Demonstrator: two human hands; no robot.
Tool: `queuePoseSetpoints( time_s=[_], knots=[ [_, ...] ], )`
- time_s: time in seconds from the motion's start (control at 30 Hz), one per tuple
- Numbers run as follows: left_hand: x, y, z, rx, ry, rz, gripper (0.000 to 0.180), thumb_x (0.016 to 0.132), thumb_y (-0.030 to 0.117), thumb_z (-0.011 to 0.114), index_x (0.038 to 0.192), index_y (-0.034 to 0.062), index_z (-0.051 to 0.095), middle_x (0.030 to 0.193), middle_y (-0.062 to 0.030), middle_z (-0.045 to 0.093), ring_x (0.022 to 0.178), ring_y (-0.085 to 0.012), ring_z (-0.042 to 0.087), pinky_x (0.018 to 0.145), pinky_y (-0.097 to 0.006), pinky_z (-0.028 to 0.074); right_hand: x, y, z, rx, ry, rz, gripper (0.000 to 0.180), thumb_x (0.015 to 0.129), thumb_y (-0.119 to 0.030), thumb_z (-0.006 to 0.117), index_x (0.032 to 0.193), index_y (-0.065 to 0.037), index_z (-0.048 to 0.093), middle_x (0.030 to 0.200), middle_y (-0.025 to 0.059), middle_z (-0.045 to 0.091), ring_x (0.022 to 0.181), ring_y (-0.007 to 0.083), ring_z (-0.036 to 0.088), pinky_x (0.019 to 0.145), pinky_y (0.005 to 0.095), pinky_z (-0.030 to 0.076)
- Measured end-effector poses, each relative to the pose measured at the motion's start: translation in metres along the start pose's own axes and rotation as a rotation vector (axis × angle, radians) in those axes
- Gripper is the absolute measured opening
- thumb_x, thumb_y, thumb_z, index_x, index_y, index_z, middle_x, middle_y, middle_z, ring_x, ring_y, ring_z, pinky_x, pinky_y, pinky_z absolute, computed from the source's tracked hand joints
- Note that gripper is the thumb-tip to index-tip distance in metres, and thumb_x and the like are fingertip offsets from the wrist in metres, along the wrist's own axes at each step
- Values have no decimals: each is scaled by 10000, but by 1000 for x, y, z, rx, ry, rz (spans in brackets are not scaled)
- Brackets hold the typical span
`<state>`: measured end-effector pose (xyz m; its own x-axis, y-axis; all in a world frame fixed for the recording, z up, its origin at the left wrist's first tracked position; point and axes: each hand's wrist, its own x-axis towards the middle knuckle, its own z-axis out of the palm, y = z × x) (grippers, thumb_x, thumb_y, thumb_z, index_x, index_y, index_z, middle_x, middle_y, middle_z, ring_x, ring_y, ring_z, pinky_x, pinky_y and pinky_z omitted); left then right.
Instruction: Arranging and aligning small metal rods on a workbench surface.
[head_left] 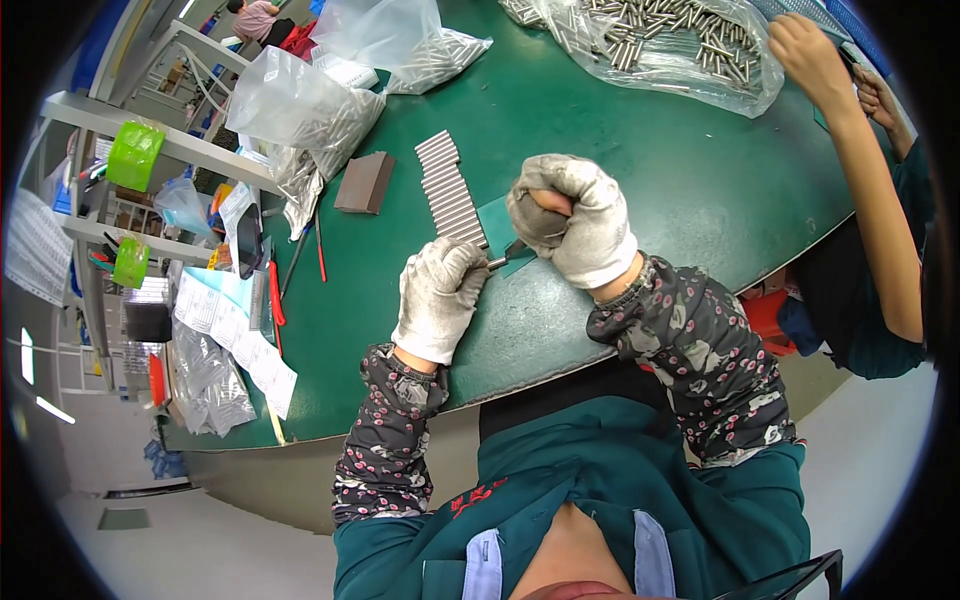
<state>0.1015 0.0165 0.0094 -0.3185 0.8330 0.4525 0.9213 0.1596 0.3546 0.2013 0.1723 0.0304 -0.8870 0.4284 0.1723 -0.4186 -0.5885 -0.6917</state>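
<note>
Mid-frame, left hand (436, 302) is pinching likely stiff, slick metal pin (497, 264), sensibly by one end, right hand (582, 222) clenching dark tool (514, 248).

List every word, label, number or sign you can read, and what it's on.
Nothing is clear enough to quote.
Desk papers: printed rows, too small to read.
Hanging sheet: print too small and blurred.
Jacket: red lettering on the chest, too blurred to read.
</note>
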Motion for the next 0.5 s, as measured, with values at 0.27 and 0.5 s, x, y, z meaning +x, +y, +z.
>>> queuePoseSetpoints(
  time_s=[0.27,0.5],
  knots=[
    [0,1,-1,-14,-1,-5,196,643,-27,671,793,49,570,745,-81,563,691,-261,566,611,-344,444,0,3,0,-59,-27,-6,341,833,-233,420,536,-117,300,482,-12,249,430,107,237,429,252,213],
    [1,2,-1,-24,-11,-17,190,644,-22,671,790,48,571,745,-81,566,689,-259,568,611,-342,445,-1,0,1,2,1,-31,336,833,-225,414,536,-116,302,482,-12,256,431,105,239,429,248,212]
  ],
)
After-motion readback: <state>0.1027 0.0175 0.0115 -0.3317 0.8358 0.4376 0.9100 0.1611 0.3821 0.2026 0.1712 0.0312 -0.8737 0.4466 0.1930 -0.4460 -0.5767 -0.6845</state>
